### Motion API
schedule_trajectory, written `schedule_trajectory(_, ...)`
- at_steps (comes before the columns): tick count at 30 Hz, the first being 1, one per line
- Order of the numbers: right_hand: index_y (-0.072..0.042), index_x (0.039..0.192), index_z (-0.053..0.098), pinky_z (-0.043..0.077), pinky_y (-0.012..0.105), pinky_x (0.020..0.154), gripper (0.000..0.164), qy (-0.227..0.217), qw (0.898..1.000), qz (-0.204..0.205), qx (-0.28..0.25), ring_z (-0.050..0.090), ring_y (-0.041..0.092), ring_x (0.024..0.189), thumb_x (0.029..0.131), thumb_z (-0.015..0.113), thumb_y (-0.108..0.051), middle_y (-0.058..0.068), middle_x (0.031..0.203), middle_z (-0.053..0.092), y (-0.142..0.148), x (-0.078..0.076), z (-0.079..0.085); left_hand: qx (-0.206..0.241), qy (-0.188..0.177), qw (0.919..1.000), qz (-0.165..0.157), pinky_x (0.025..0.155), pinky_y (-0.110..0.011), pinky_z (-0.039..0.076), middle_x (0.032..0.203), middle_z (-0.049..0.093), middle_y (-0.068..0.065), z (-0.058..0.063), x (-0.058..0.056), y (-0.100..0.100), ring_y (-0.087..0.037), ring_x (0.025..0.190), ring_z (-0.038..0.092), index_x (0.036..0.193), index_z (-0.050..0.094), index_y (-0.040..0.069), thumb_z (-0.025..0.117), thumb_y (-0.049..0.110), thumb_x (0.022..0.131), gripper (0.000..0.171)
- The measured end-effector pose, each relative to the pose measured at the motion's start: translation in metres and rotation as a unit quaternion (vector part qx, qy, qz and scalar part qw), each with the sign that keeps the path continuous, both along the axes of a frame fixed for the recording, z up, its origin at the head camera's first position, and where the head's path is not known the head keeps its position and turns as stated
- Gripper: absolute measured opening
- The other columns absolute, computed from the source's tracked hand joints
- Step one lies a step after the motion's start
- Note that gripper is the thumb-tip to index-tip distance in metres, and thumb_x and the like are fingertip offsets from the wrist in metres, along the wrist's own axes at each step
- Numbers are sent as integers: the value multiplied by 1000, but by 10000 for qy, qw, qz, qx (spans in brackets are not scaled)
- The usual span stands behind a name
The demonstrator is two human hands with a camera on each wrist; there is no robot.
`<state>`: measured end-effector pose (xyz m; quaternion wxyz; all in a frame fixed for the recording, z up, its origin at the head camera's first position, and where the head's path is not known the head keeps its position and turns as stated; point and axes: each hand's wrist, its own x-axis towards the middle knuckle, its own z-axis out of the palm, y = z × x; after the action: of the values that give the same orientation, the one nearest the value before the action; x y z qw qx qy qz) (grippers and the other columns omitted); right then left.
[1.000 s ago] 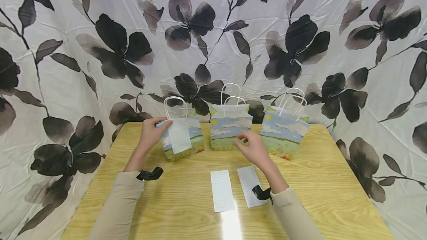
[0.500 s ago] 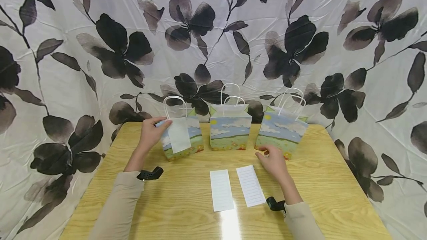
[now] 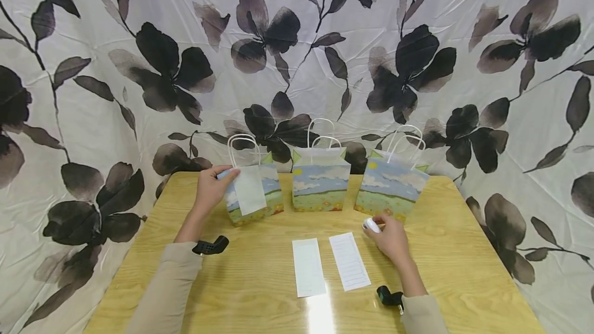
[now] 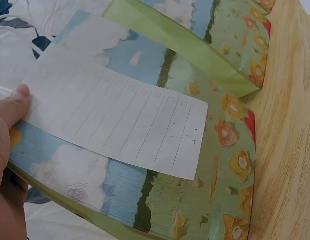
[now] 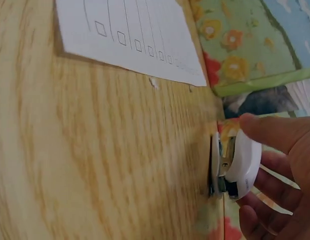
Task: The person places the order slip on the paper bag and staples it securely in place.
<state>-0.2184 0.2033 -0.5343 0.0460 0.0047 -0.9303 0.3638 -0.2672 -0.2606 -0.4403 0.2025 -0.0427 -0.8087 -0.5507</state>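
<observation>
My left hand [image 3: 213, 189] pinches the top left of a white lined slip [image 3: 250, 189] against the front of the left paper gift bag [image 3: 274, 192], thumb in front. The left wrist view shows small checkboxes along one edge of this slip. A small white stapler [image 5: 247, 162] is in my right hand [image 5: 290, 165], gripped between thumb and fingers close over the table. In the head view that stapler is in front of the right gift bag [image 3: 394, 182]. Two more lined slips [image 3: 308, 267] lie flat on the table, left of my right forearm.
A third gift bag [image 3: 320, 184] with white handles stands upright between the other two. All have a sky-and-meadow print. Behind the wooden table [image 3: 260, 282] hangs a floral cloth [image 3: 297, 40]. Black wrist cameras [image 3: 211, 245] are on both wrists.
My right hand has moved from before the middle bag to the right and nearer, and now holds the white stapler. My left hand has stayed on the slip and bag.
</observation>
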Motion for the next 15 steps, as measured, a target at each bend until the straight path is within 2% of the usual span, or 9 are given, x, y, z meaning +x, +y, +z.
schedule_trajectory(1, -2, 114, 65, 52, 39, 63, 41, -47, 10000, -25, -16, 65, 29, 87, 83, 79, -23, 17, 108, 66, 0, 1, -1, -9, -8, 10000, 57, 60, -18, 49, 104, 69, -20, -4, -3, -2, -10, 76, 63, 106, 74, -3, 74, 24, 89, 32)
schedule_trajectory(3, -1, 116, 64, 51, 38, 62, 43, -94, 9999, -54, -16, 65, 29, 87, 82, 80, -22, 17, 108, 66, 1, 0, -3, -33, -4, 9999, 156, 61, -19, 49, 105, 69, -19, -4, -4, -1, -17, 80, 64, 106, 74, -2, 75, 25, 88, 33)
schedule_trajectory(4, -1, 117, 64, 51, 39, 62, 44, -98, 9999, -66, 23, 65, 30, 86, 82, 80, -22, 18, 107, 66, 1, 0, -4, -24, 38, 9998, 188, 62, -18, 49, 106, 69, -18, -9, -7, -3, -19, 83, 64, 105, 74, -1, 76, 28, 86, 34)
schedule_trajectory(7, 2, 116, 66, 52, 42, 65, 45, -75, 9996, -68, 246, 65, 29, 83, 81, 81, -22, 17, 101, 68, 3, -1, -8, -52, 103, 9997, 210, 65, -18, 47, 109, 69, -16, -10, -8, -3, -25, 89, 62, 106, 74, 0, 77, 29, 86, 35)
schedule_trajectory(9, 3, 113, 67, 51, 44, 67, 44, -13, 9991, -63, 430, 64, 28, 79, 80, 81, -22, 16, 96, 69, 3, -1, -11, -47, 84, 9998, 180, 66, -17, 47, 111, 68, -16, -12, -8, -4, -22, 89, 62, 108, 74, 0, 76, 27, 87, 35)
schedule_trajectory(12, 4, 110, 69, 51, 45, 67, 40, 38, 9986, -101, 519, 64, 28, 77, 81, 80, -22, 14, 92, 69, 3, 0, -13, -64, 105, 9999, 120, 61, -18, 45, 111, 68, -19, -14, -9, -4, -10, 75, 58, 108, 73, -2, 75, 21, 88, 31)
schedule_trajectory(15, 4, 109, 68, 52, 45, 67, 38, 11, 9992, -116, 387, 64, 29, 78, 83, 78, -21, 15, 94, 69, 0, 1, -12, -54, 155, 9998, 104, 56, -18, 43, 109, 68, -21, -16, -9, -5, 0, 61, 51, 108, 73, -3, 75, 19, 88, 29)
